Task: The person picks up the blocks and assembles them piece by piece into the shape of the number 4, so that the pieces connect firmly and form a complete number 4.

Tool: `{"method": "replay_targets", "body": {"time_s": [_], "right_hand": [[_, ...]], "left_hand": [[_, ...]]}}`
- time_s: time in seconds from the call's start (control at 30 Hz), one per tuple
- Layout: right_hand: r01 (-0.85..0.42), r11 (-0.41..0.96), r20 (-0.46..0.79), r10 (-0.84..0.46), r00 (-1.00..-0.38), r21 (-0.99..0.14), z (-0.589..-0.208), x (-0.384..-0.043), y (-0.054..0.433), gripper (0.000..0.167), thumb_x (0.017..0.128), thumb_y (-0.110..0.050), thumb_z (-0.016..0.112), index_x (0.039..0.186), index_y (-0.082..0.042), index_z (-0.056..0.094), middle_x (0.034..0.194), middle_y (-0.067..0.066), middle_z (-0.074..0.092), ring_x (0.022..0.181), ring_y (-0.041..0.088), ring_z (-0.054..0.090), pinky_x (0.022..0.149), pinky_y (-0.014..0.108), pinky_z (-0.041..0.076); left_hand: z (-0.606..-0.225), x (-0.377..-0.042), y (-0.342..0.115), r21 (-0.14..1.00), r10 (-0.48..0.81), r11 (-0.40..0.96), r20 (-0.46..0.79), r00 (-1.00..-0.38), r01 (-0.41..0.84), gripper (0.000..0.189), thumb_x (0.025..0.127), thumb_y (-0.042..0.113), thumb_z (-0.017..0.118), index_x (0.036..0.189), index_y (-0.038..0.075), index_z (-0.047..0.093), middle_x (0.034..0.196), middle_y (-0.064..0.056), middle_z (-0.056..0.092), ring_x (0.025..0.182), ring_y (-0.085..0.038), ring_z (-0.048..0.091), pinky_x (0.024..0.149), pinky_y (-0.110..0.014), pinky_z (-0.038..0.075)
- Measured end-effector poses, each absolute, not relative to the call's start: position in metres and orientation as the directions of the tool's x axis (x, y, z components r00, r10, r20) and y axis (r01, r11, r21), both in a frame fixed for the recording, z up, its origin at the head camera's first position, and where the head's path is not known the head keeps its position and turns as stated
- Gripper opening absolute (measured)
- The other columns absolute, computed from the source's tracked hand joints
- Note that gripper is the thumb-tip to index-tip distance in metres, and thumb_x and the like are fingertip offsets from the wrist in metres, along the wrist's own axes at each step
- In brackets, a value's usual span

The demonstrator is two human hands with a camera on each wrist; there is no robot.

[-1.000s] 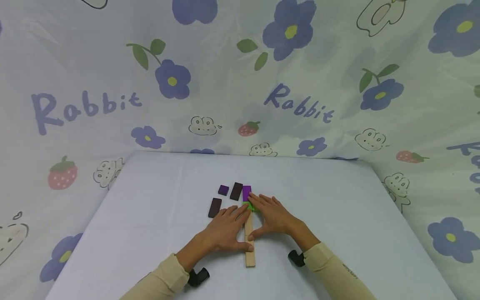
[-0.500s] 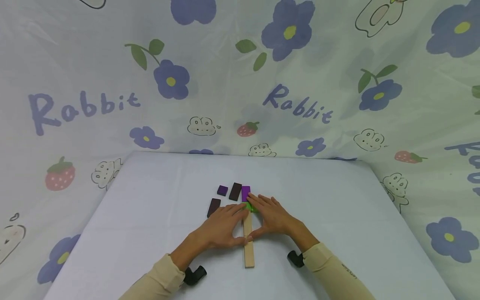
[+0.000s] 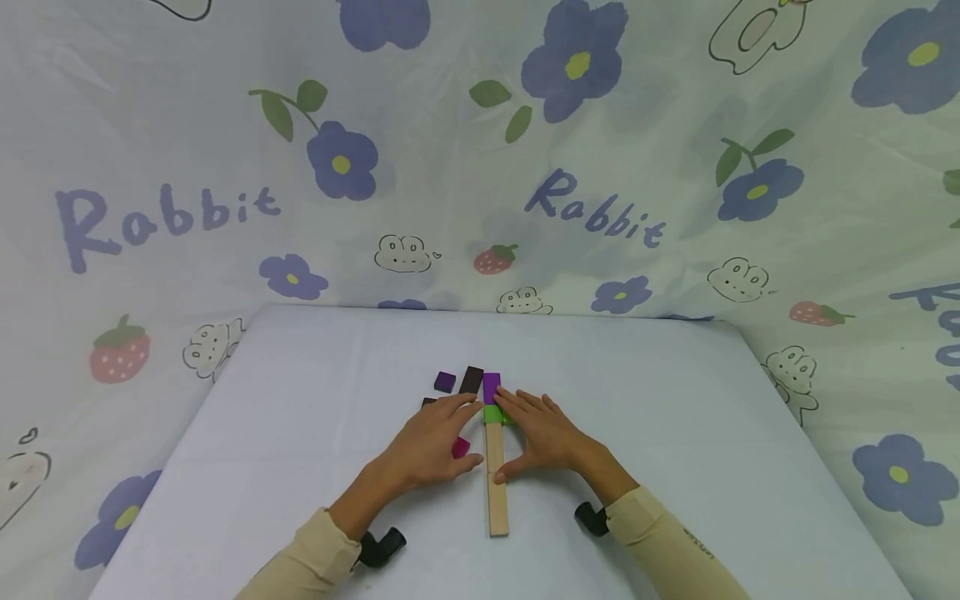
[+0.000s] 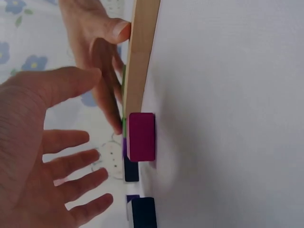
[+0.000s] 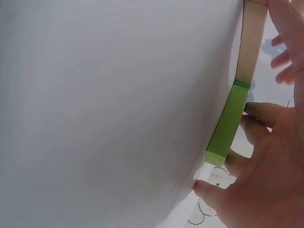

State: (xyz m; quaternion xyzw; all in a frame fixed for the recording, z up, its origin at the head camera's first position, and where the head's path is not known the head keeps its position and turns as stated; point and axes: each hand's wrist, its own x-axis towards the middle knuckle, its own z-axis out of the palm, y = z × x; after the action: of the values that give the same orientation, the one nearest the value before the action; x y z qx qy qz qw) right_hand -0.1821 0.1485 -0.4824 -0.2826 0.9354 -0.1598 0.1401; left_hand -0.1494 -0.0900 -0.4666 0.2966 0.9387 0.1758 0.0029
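Flat wooden blocks [image 3: 498, 505] lie end to end in a row running away from me. Past them come a green block [image 3: 492, 413] and a purple block [image 3: 491, 385]. A second green block [image 5: 228, 124] sticks out to the right, partly under my right hand [image 3: 546, 433]. That hand rests along the row's right side, fingers extended, thumb at the joint between the wooden blocks. My left hand [image 3: 431, 440] hovers left of the row, fingers spread and holding nothing, over a magenta block [image 4: 142, 137] that it partly hides in the head view.
Left of the row's far end lie a dark brown block [image 3: 471, 380] and a small dark purple block [image 3: 445, 382]. Another dark block [image 4: 144, 213] is mostly behind my left hand in the head view. Black wrist devices [image 3: 382, 547] sit under both forearms.
My left hand has drawn away leftward from the row, uncovering part of the magenta block and the near green block. It now covers most of one dark block. My right hand stays put.
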Motion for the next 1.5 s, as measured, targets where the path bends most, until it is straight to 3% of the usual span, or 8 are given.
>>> {"method": "replay_targets", "body": {"time_s": [0.47, 1.1, 1.5], "right_hand": [[-0.476, 0.799, -0.181, -0.564, -0.806, -0.368, -0.482, -0.182, 0.149, 0.127, 0.064, -0.075, 0.081, 0.163, -0.019, 0.023, 0.168, -0.002, 0.020, 0.152, 0.032, 0.020, 0.118, 0.063, 0.014], [-0.463, 0.802, -0.185, -0.555, -0.811, -0.378, -0.484, -0.182, 0.148, 0.127, 0.064, -0.074, 0.081, 0.163, -0.019, 0.023, 0.168, -0.003, 0.019, 0.153, 0.031, 0.019, 0.119, 0.062, 0.012], [-0.462, 0.800, -0.186, -0.557, -0.809, -0.383, -0.484, -0.182, 0.148, 0.126, 0.064, -0.075, 0.080, 0.163, -0.020, 0.023, 0.168, -0.003, 0.019, 0.153, 0.030, 0.019, 0.119, 0.061, 0.011]], "left_hand": [[-0.470, -0.161, -0.111, 0.371, 0.388, 0.828, 0.161, -0.907, 0.420, 0.076, 0.085, 0.033, 0.083, 0.146, 0.002, 0.050, 0.143, -0.017, 0.052, 0.132, -0.034, 0.049, 0.109, -0.051, 0.041], [-0.483, -0.164, -0.126, 0.370, 0.248, 0.884, 0.146, -0.958, 0.286, 0.088, 0.081, 0.039, 0.085, 0.142, -0.010, 0.046, 0.129, -0.029, 0.052, 0.117, -0.041, 0.052, 0.095, -0.053, 0.051], [-0.482, -0.164, -0.124, 0.384, 0.202, 0.897, 0.088, -0.976, 0.220, 0.062, 0.085, 0.031, 0.082, 0.125, -0.011, 0.060, 0.111, -0.024, 0.061, 0.098, -0.034, 0.059, 0.086, -0.048, 0.053]]}}
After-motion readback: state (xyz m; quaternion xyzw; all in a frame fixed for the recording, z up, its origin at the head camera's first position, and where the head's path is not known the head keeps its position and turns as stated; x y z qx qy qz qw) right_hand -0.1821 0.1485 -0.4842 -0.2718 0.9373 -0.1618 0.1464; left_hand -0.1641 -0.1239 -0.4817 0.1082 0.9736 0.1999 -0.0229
